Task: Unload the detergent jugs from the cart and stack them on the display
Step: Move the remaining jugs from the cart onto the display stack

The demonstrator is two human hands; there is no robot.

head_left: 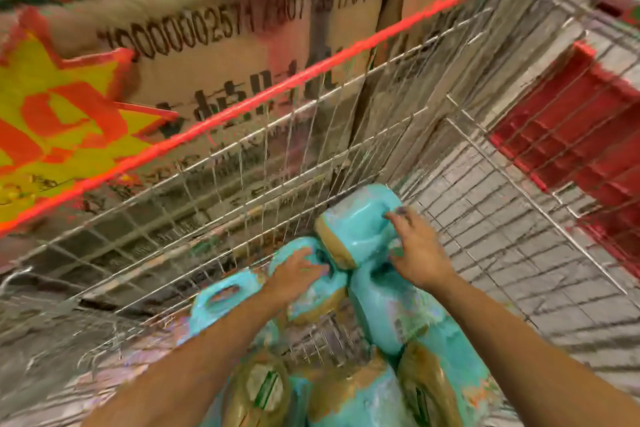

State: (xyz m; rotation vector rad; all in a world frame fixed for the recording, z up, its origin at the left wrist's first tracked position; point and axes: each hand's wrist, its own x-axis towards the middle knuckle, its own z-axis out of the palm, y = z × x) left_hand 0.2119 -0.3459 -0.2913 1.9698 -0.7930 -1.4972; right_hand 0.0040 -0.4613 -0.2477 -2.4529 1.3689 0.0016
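Head view, heavily blurred, looked down into a wire cart (242,163) where several turquoise detergent jugs (391,315) lay tumbled on their sides toward its left wall and near end, so each had to be freed from its neighbours. The right hand (417,255) lay on the farthest jug (356,222) with fingers spread across its body, probably to steady or turn it until a handle came within reach. The left hand (298,272) rested on the neighbouring jug (311,295) with fingers together over its shoulder; whether they hooked the handle I could not tell. These two jugs touched, one leaning on the other. To the right of the pile the cart floor showed only mesh, which gave room to roll a jug free. Any lift leftward had to clear the red rim (311,76). Beyond it, cardboard boxes (225,55) stood close against the cart, with a star sign (59,121) hanging in front of them. A red crate (588,135) sat outside the far right wall.
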